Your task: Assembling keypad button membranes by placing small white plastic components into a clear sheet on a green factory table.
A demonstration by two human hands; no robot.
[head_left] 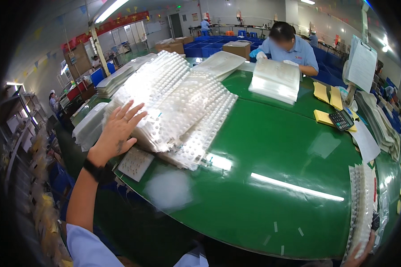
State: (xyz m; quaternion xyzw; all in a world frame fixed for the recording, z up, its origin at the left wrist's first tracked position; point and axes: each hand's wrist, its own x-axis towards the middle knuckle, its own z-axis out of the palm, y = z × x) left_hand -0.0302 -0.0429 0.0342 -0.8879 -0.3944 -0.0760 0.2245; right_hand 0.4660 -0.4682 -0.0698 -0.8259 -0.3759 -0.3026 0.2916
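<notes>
My left hand (pixel 122 128) is open, its fingers spread over the near left edge of a tall, leaning pile of clear bumpy plastic sheets (pixel 187 102). Rows of round bumps cover these sheets. By my wrist, a small pale card with rows of dark specks (pixel 136 163) lies at the table's edge. Far to the right, my right hand (pixel 362 252) is partly cut off by the dark rim of the picture. Its thumb and a finger close round the near end of a narrow stack of bumpy plastic sheets (pixel 361 200).
Across the green table (pixel 276 147), a gloved co-worker (pixel 289 49) handles a stack of clear sheets (pixel 276 80). Yellow paper pads (pixel 327 95), a calculator (pixel 341 120) and a clipboard (pixel 361 62) are at the right. More flat stacks (pixel 91 124) flank the pile.
</notes>
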